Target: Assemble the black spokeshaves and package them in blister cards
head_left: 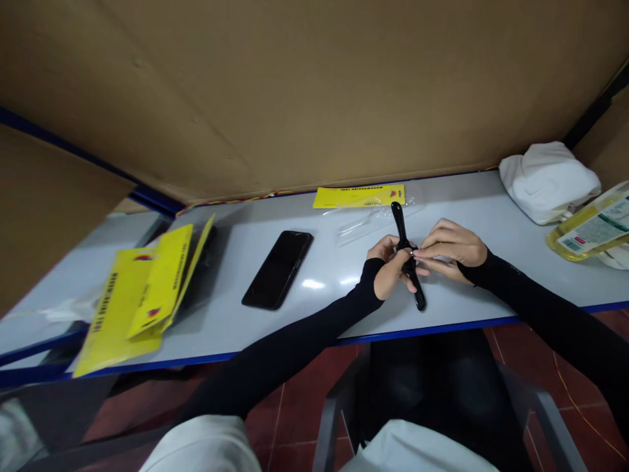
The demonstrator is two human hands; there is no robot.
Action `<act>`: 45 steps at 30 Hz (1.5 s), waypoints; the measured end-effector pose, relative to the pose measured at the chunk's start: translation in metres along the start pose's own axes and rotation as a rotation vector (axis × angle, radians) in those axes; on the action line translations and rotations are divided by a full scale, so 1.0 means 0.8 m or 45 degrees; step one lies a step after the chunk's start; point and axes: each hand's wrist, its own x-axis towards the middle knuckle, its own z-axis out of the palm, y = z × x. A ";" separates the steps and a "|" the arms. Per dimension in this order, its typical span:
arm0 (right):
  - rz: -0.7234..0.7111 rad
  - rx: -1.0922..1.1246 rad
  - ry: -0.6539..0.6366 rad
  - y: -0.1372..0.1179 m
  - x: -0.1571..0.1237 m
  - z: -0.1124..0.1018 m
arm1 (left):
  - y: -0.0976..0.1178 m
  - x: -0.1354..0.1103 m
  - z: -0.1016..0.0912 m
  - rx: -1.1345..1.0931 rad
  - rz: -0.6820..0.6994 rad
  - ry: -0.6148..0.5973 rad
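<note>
My left hand (392, 263) is wrapped round the middle of a black spokeshave (400, 223), a two-handled woodworking tool. One handle points toward the back wall, the other toward the table's front edge. My right hand (452, 248) comes in from the right, its thumb and fingertips pinched together at the tool's centre. A small shiny metal part (411, 254) shows at those fingertips, too small to name. Behind the tool lie a yellow card (361, 196) printed "WOODWORKING TOOL" and a clear plastic package (361, 224).
A black phone (278, 270) lies left of my hands. Several yellow-carded packages (120, 308) are piled at the table's left end. On the right sit a white cloth bundle (548, 180) and a bottle of yellow liquid (590, 226). A cardboard wall (314, 92) rises behind the table.
</note>
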 end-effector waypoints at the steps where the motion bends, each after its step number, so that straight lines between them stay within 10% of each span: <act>1: 0.003 0.006 0.010 -0.002 0.000 0.001 | 0.000 0.000 0.000 0.008 -0.004 0.000; 14: 1.071 0.770 -0.160 -0.032 0.015 -0.005 | -0.001 -0.015 0.010 0.062 -0.028 -0.047; 30: 1.209 1.087 -0.144 -0.030 0.015 -0.008 | 0.005 -0.008 0.006 0.003 -0.151 -0.069; 45: 0.568 0.278 -0.087 -0.040 0.001 0.010 | 0.012 0.003 -0.002 -0.056 -0.153 0.053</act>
